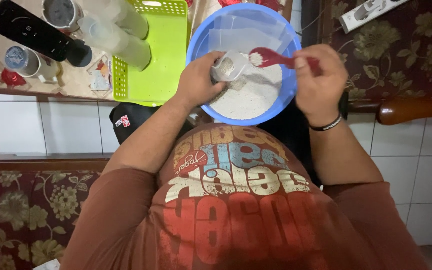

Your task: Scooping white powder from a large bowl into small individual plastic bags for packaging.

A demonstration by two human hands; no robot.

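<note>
Left hand (pixel 198 80) is wrapped round a small clear cup (pixel 228 66), tilted mouth-up over the blue bowl (pixel 196 37), fingers closed on it, and a little white powder (pixel 248 92) sits inside. Right hand (pixel 318 75) pinches the handle of a red spoon (pixel 271 57), its loaded head touching the cup's rim. Risk here, I'd say: the cup's mouth is narrow and the spoon heaped, so a tip too fast could send powder over the lip (back into the bowl at best, onto the lap at worst). The cup lies in the left palm, thumb side toward the spoon. The bowl rests on the knees, so a jolt could slide it. Green tray (pixel 168 60) beside.
</note>
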